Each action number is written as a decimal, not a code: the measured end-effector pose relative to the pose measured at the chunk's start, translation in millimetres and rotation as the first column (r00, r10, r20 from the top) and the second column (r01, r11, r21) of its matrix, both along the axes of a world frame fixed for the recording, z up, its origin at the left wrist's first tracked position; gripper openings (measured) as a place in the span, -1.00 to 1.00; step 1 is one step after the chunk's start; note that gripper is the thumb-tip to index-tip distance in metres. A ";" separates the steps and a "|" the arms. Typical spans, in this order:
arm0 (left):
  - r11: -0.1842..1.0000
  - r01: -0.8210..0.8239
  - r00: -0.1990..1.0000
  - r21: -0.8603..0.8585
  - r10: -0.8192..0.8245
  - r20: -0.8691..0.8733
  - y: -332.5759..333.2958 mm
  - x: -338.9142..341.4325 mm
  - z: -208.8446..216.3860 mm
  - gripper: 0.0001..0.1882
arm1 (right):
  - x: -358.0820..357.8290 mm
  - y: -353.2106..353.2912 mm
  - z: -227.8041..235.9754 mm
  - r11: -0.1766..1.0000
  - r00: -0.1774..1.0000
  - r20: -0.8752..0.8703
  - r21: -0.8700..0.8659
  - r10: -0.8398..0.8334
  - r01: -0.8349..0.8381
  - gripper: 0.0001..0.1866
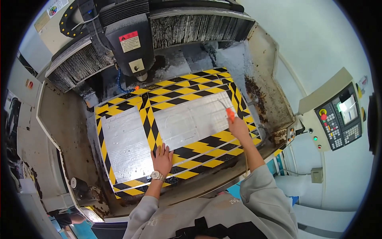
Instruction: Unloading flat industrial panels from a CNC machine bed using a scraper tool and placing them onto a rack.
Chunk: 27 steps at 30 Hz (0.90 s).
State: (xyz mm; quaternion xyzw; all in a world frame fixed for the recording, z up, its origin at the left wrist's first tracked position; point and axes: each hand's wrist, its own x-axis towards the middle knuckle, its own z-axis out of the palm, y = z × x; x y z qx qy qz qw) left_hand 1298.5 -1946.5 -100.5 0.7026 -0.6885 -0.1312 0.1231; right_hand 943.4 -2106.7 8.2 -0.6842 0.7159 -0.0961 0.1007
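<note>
Head view: my left hand (pixel 162 158) lies flat, fingers spread, on the yellow-black striped bed (pixel 199 149); right hand (pixel 238 126) grips an orange-handled air gun (pixel 229 113) over the right aluminium plate (pixel 191 121). Red-white label (pixel 129 41) on spindle head (pixel 129 47).

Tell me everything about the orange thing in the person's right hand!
The small orange-handled tool with a thin curved metal nozzle is gripped in the right hand, fingers wrapped round the handle, which looks like plastic. Its slim tube arcs up and to the left over the right-hand grey metal plate on the yellow-and-black striped machine table. Whether the tip touches the plate cannot be told. A thin line seems to run back along the forearm.
</note>
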 end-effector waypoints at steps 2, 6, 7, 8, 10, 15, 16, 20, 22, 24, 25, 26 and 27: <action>1.000 0.005 0.999 -0.008 -0.005 0.043 -1.0 -0.9 -2.1 -0.51 | -4.3 -2.6 16.0 0.990 0.990 0.052 0.058 -0.130 0.127 -0.48; 0.999 0.028 0.998 -0.044 -0.026 0.059 -7.3 -6.9 -4.9 -0.49 | 58.9 32.9 14.3 0.976 0.989 0.080 0.167 0.128 -0.139 -0.55; 0.999 0.014 0.998 -0.053 -0.011 0.064 -7.0 -8.1 -2.1 -0.49 | 81.3 43.3 16.2 0.954 0.973 0.100 0.199 0.208 -0.225 -0.56; 0.998 -0.002 0.997 -0.063 0.007 0.071 -7.5 -7.4 -1.3 -0.49 | 98.5 52.0 22.2 0.945 0.967 0.077 0.206 0.243 -0.254 -0.57; 0.996 0.009 0.998 -0.084 -0.004 0.061 -6.8 -7.9 0.9 -0.50 | 93.5 48.6 18.0 0.952 0.972 0.053 0.197 0.228 -0.234 -0.57; 1.000 0.012 1.000 0.002 -0.012 -0.003 -7.8 -4.7 8.3 -0.45 | -6.3 6.0 9.6 0.995 0.996 -0.057 0.062 -0.073 0.076 -0.54; 1.000 0.007 1.000 0.003 -0.007 -0.005 -5.8 -4.0 8.3 -0.45 | -19.6 3.3 12.1 0.995 0.993 -0.062 0.012 -0.096 0.097 -0.54; 1.000 0.023 1.000 -0.011 -0.023 0.010 -4.1 -3.0 3.9 -0.45 | -21.6 20.1 37.1 0.993 0.987 -0.113 0.017 -0.111 0.113 -0.54; 1.000 0.028 1.000 -0.003 -0.028 -0.002 -3.0 -3.2 2.4 -0.45 | -17.3 33.6 41.2 0.995 0.982 -0.181 0.077 -0.043 0.058 -0.50; 1.000 0.027 0.999 -0.016 -0.027 0.021 -3.1 -0.8 1.4 -0.46 | -19.7 37.6 48.8 0.993 0.978 -0.199 0.088 -0.058 0.077 -0.52; 0.999 0.029 0.999 -0.017 -0.029 0.017 -3.3 0.7 1.3 -0.45 | -21.7 42.2 49.9 0.991 0.975 -0.212 0.097 -0.072 0.094 -0.53; 0.999 0.032 0.999 -0.007 -0.032 0.010 -3.1 -0.4 1.1 -0.45 | -26.9 47.9 48.6 0.989 0.973 -0.219 0.107 -0.073 0.098 -0.53; 0.999 0.030 1.000 -0.027 -0.030 0.005 -2.5 -1.7 1.1 -0.45 | -35.2 54.7 46.9 0.989 0.969 -0.237 0.106 -0.074 0.102 -0.53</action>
